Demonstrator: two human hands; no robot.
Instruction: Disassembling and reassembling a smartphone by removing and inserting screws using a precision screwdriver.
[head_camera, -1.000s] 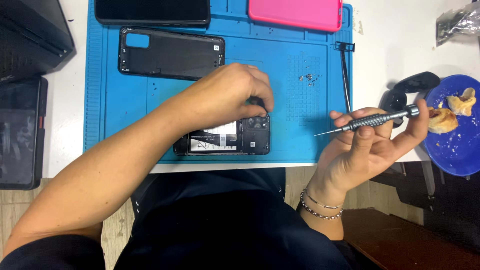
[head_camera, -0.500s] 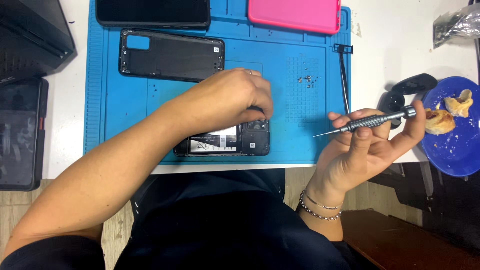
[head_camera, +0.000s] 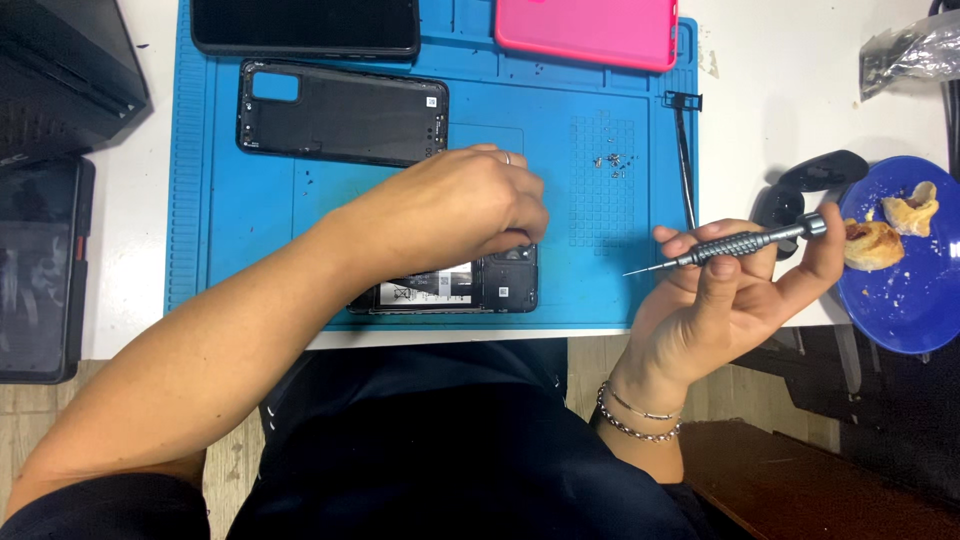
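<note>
The opened black smartphone with its back removed (head_camera: 455, 287) lies at the near edge of the blue silicone repair mat (head_camera: 250, 220), the left hand (head_camera: 455, 215) curled down over it, fingertips touching its upper end. The right hand (head_camera: 735, 295), just off the mat, pinches a slim grey knurled metal screwdriver (head_camera: 730, 245) between thumb and fingers, tip pointing left. Loose tiny screws (head_camera: 607, 163) lie on the mat beyond.

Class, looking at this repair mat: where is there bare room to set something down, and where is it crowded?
Bare: the blue mat left of the opened phone, below the back cover. Crowded: the top edge and around the screws.
</note>
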